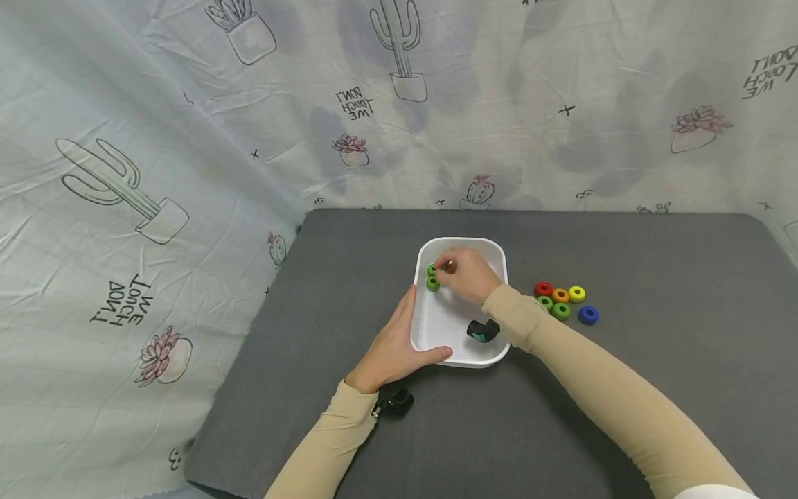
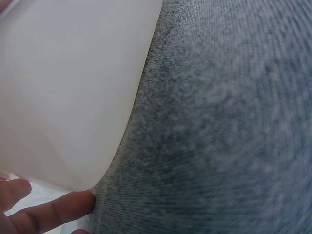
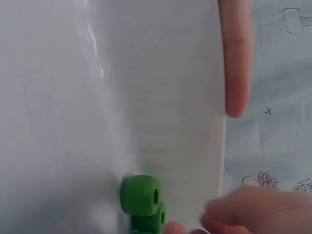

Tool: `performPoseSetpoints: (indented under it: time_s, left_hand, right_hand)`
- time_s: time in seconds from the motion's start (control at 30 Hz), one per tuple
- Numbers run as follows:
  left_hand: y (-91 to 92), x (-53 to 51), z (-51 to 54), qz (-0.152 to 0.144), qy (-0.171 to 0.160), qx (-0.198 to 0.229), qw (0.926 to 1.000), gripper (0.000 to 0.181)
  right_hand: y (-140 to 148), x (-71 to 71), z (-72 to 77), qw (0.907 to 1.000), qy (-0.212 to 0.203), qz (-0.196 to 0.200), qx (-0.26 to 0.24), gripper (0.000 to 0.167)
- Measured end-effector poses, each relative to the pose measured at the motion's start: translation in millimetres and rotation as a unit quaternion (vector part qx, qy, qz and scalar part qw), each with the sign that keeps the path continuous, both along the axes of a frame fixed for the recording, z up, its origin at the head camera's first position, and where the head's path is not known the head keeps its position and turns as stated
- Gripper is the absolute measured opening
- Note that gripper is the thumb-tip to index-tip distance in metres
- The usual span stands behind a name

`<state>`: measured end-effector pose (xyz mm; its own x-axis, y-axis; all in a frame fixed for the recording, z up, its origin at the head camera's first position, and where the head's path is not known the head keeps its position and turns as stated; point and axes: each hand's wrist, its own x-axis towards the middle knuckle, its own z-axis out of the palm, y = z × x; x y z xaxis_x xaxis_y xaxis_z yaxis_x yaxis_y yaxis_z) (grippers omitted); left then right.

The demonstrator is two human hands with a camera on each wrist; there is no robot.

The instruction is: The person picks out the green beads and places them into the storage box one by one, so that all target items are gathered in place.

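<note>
A white rectangular tray (image 1: 445, 343) lies on the table. My left hand (image 1: 399, 343) rests at its near left corner, fingers stretched along the outer left wall and thumb over the near rim. In the left wrist view, fingertips (image 2: 73, 205) touch the tray's lower edge. Inside the tray, green beads (image 1: 433, 283) with dark holes sit in a line against the left wall. My right hand (image 1: 470, 275) is over the tray with bent fingers close to the beads. The right wrist view shows the stacked-looking green beads (image 3: 140, 196) beside its blurred fingers; whether they pinch anything is hidden.
Right of the tray lies a loose cluster: a red bead (image 1: 544, 289), an orange bead (image 1: 560, 296), a yellow bead (image 1: 576, 294), green beads (image 1: 561, 311) and a blue bead (image 1: 589, 315). Part of it is behind the right sleeve (image 1: 580, 360). A patterned curtain (image 1: 499, 104) hangs behind the table.
</note>
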<state>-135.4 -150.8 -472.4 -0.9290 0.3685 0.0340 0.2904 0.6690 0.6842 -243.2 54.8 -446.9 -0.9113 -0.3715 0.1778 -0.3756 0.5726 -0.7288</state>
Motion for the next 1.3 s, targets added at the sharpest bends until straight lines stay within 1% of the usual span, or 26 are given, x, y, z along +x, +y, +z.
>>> performPoseSetpoints:
  time_s: [0.1, 0.2, 0.4, 0.53, 0.8, 0.93, 1.0, 1.17, 1.3]
  left_hand:
    - [0.2, -0.4, -0.2, 0.0, 0.001, 0.0, 1.0, 0.126]
    - [0.0, -0.2, 0.0, -0.001, -0.001, 0.002, 1.0, 0.126]
    - [0.1, 0.4, 1.2, 0.0, -0.006, 0.004, 1.0, 0.126]
    - [-0.2, 0.4, 1.0, 0.001, -0.011, 0.005, 0.9999, 0.126]
    - [0.3, 0.0, 2.1, 0.006, -0.021, 0.01, 0.9997, 0.125]
    - [0.5, 0.3, 2.0, 0.008, -0.022, 0.013, 0.9997, 0.126]
    - [0.3, 0.1, 1.7, 0.007, -0.02, 0.014, 0.9997, 0.126]
    - [0.2, 0.5, 1.7, 0.008, -0.017, 0.018, 0.9997, 0.127]
    - [-0.1, 0.5, 1.4, 0.008, -0.018, 0.017, 0.9997, 0.127]
  right_hand:
    - [1.9, 0.8, 3.1, 0.9993, 0.002, -0.019, -0.031, 0.018]
    - [4.2, 1.6, 6.0, 0.9983, 0.007, -0.025, -0.053, 0.019]
    - [10.4, 4.6, 10.6, 0.9965, -0.002, -0.04, -0.073, 0.022]
    - [14.3, 8.3, 14.3, 0.9954, -0.01, -0.041, -0.086, 0.023]
    - [24.9, 21.0, 26.4, 0.9875, -0.056, -0.049, -0.139, 0.026]
    - [31.0, 27.9, 28.7, 0.9843, -0.07, -0.055, -0.153, 0.024]
    - [34.7, 31.6, 29.8, 0.9832, -0.072, -0.055, -0.158, 0.023]
    - [46.6, 42.6, 32.9, 0.984, -0.061, -0.05, -0.16, 0.022]
    - [56.9, 52.6, 34.1, 0.9847, -0.054, -0.054, -0.156, 0.021]
